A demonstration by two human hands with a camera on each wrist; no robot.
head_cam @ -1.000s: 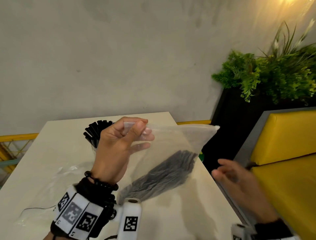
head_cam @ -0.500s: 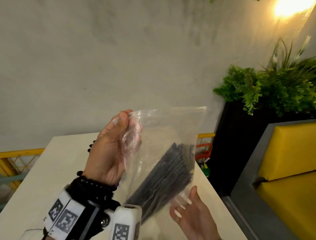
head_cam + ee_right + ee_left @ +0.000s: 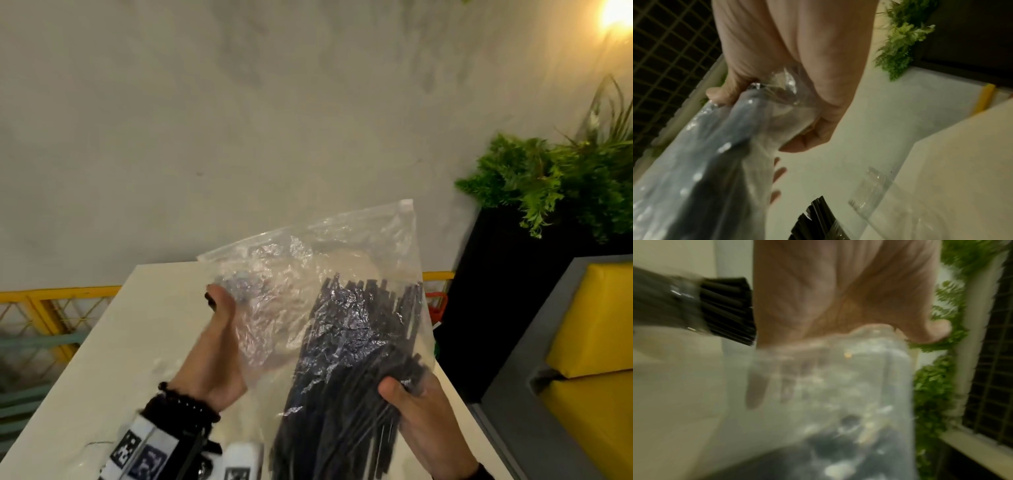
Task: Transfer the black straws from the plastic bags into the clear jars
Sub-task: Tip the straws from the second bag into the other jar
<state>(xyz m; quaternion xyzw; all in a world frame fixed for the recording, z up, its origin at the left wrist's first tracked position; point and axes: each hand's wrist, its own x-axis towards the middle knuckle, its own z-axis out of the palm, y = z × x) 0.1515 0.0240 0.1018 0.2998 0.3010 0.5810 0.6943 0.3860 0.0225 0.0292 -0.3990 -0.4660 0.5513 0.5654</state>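
Observation:
I hold a clear plastic bag (image 3: 284, 291) up over the pale table (image 3: 120, 359), its mouth pointing away from me. A thick bundle of black straws (image 3: 352, 359) lies along its right side. My left hand (image 3: 219, 346) holds the bag's left side, thumb in front and fingers (image 3: 754, 391) behind the film. My right hand (image 3: 421, 425) grips the near end of the bundle through the plastic. In the left wrist view, a clear jar (image 3: 674, 305) packed with black straws (image 3: 727, 309) stands on the table behind the bag. The head view hides it.
An empty clear bag (image 3: 875, 190) lies on the table near the jar's straws (image 3: 813, 220). A dark planter with green plants (image 3: 548, 192) and a yellow seat (image 3: 599, 325) stand to the right. A yellow railing (image 3: 51, 298) runs behind the table.
My right hand came in from the right and took hold of the near end of the straw bundle. My left hand shifted from the bag's top corner to its left side. The bag moved closer.

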